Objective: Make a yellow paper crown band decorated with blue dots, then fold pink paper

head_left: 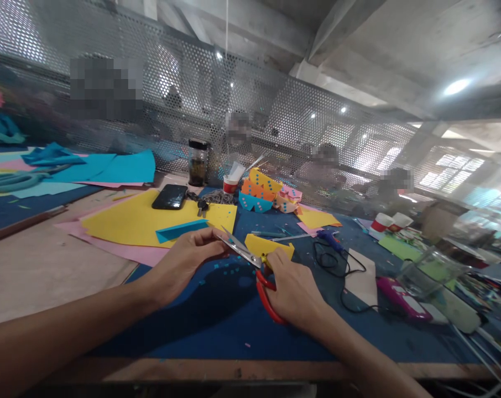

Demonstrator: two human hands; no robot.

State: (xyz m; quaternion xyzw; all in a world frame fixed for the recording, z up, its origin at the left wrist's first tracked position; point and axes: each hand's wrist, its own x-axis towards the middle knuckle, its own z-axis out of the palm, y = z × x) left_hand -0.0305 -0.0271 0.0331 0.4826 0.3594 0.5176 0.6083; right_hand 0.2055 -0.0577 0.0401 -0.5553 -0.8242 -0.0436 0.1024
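My right hand [295, 288] grips red-handled scissors [250, 260], whose open blades point left toward my left hand. My left hand [189, 255] is pinched closed at the blade tips, holding something too small to make out. A folded yellow paper piece [271, 245] lies just behind the scissors on the blue mat [217, 326]. Tiny blue paper scraps [219, 266] are scattered under the hands.
Yellow sheet [126, 221] with a black phone [170, 196], keys [202, 206] and a blue paper strip [179, 230] lies behind left. Dotted paper crafts [267, 196], a dark jar [198, 162], red cups [389, 222], a glue gun [331, 240] with cable and a pink object [402, 297] sit right. Mesh screen [275, 127] behind.
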